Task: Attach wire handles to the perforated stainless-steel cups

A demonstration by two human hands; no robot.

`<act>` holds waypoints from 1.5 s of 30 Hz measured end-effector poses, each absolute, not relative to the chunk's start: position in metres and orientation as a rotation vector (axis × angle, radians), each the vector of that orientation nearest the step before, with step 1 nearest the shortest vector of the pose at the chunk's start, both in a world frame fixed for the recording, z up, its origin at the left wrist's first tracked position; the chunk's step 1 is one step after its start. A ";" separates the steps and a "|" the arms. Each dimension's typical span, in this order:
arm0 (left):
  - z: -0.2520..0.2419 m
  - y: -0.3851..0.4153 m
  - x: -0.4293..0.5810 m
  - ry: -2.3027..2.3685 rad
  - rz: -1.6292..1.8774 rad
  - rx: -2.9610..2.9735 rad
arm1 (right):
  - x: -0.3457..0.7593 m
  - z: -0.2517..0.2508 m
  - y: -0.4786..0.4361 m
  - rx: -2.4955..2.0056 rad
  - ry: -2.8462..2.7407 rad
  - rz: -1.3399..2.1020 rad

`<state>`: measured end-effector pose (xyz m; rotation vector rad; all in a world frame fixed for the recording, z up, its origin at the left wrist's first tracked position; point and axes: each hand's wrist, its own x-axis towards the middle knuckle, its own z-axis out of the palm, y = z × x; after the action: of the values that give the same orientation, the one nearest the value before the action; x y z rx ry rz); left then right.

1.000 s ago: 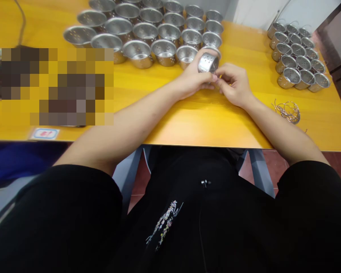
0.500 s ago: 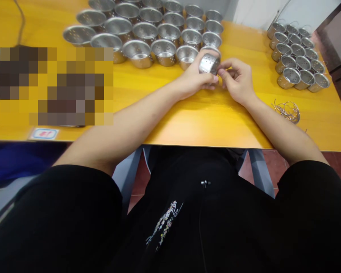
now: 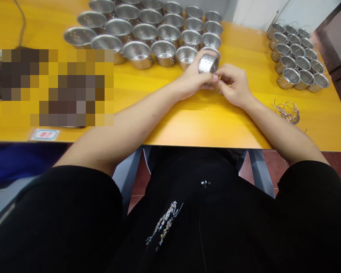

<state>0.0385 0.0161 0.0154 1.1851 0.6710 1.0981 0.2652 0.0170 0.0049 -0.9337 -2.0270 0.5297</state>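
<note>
On the table [image 3: 187, 121], a batch of bare cups [image 3: 147, 34] stood ahead, seemingly undone; fewer handled cups [image 3: 298, 57] sat far right, wires [image 3: 287, 112] near them. My left hand [image 3: 193, 79] clasped one cup [image 3: 207, 63] above the table; my right hand [image 3: 234, 85] pinched at its rim, on what I couldn't tell

A yellow wooden bench [image 3: 187, 121] is carrying everything here. At its far side many perforated steel cups [image 3: 147, 32] are standing upright in close rows, touching each other. At the far right a smaller group of cups with wire handles [image 3: 298, 57] is standing, well apart from the first. Near the right front edge a small pile of bent wires [image 3: 288, 111] is lying. A dark cable [image 3: 22, 22] is running across the far left corner, and a small label [image 3: 44, 134] is sticking at the front edge.
</note>
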 end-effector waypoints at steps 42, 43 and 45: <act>-0.004 0.040 0.032 0.661 0.963 1.467 | 0.271 0.031 0.026 -1.053 -1.645 0.470; -0.004 0.041 0.032 0.664 0.951 1.455 | 0.273 0.034 0.026 -1.056 -1.633 0.442; -0.005 0.042 0.033 0.682 0.941 1.417 | 0.281 0.039 0.029 -1.071 -1.622 0.379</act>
<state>0.0326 0.0421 -0.0054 1.4170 0.6821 0.9413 0.2809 0.0286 0.0387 -1.0711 -1.6219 0.3792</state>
